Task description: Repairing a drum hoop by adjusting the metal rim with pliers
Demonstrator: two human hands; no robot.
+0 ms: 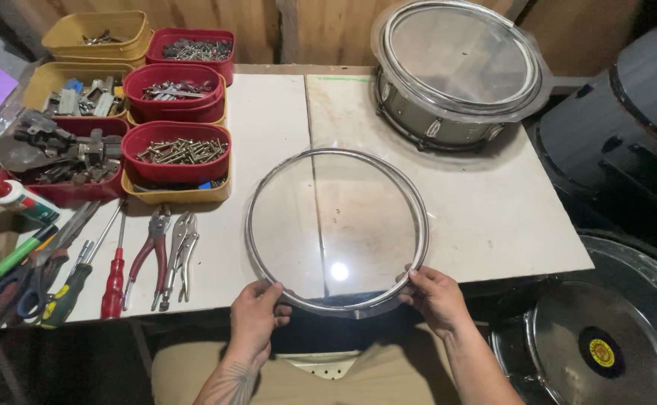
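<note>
Left hand (255, 313), right hand (435, 297) grip clear drumhead (336, 229); near rim overhangs table (493, 217).

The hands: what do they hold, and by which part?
Both hold the clear drumhead by its metal rim, at the near edge: left hand at the lower left, right hand at the lower right.

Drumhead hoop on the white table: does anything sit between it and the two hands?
Nothing does. The left hand and right hand already grip the near rim of the clear drumhead hoop. The pliers lie apart to its left, the snare drum behind.
</note>
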